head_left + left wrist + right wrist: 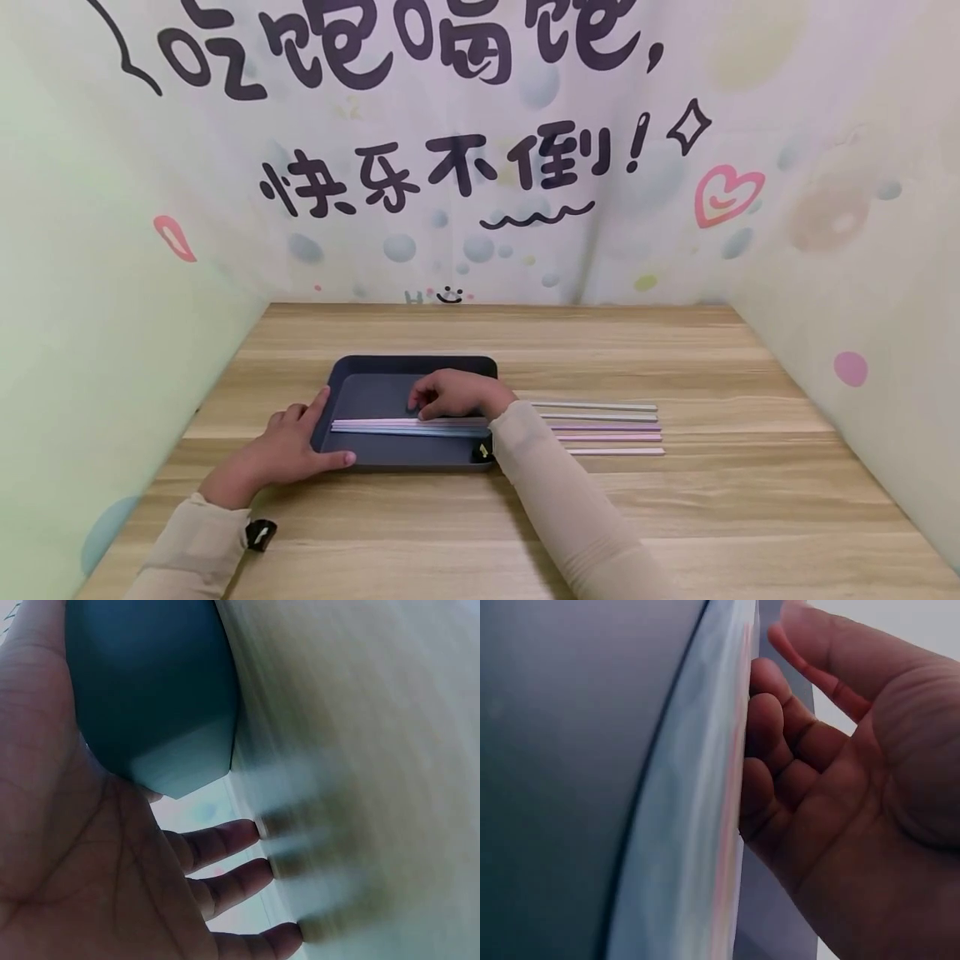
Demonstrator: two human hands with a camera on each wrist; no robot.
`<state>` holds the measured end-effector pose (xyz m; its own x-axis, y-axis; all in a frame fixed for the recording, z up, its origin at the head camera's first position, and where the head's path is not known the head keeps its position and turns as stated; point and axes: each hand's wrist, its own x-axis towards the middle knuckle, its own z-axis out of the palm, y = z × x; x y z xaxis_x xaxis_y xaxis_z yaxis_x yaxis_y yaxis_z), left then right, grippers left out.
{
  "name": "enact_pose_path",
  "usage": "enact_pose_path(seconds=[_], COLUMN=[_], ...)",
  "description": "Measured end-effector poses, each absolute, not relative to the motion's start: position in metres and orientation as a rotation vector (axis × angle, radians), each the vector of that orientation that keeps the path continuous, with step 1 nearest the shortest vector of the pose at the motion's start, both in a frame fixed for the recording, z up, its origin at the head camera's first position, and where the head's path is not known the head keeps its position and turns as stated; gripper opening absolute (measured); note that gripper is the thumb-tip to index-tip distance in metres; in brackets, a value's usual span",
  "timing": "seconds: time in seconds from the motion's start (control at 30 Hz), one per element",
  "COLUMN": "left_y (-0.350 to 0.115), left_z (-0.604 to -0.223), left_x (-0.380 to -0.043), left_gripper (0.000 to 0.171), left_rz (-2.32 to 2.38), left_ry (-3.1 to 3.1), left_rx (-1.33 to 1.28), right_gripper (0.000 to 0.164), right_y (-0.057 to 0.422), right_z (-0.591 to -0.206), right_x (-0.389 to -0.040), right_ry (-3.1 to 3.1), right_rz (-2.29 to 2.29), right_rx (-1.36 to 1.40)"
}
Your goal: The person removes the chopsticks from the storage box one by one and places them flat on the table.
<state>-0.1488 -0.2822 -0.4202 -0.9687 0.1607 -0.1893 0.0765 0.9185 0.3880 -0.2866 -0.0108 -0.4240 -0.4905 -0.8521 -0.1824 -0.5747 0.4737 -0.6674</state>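
So, bundled sticks (375, 427): laid inside the dark tray (405, 454), running from 9 o'clock toward 3; packed too tight to be counted.
Loose sticks (611, 437): five counted, left on the worktop (712, 517) at the tray's 3 o'clock, partly hidden by the sleeve (558, 500).
Tray: just one, touched around 8 o'clock by the left grip (279, 446), spread wide, fingers nearly straight.
Right grip (455, 393): loosely curled at the bundle's 12 o'clock side, thumb apart; seemingly nothing held, contact can't be told.
Handling: light, stiff, kinda slick, probably; best pinched mid-length so neither end dips.
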Motion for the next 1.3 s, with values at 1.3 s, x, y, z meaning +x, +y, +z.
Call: enact_pose_path(seconds=[1.3], left_y=[-0.2797], left_z=[-0.4158], left_x=[-0.1461], left_gripper=[0.123], left_rz=[0.583], left_ry=[2.858], left_rx=[0.178], right_gripper=[0.014], right_y=[-0.0134], right_z=[-0.4291], right_x=[-0.2845], right_ry=[2.282], right_rz=[-0.688], right_rx=[-1.142])
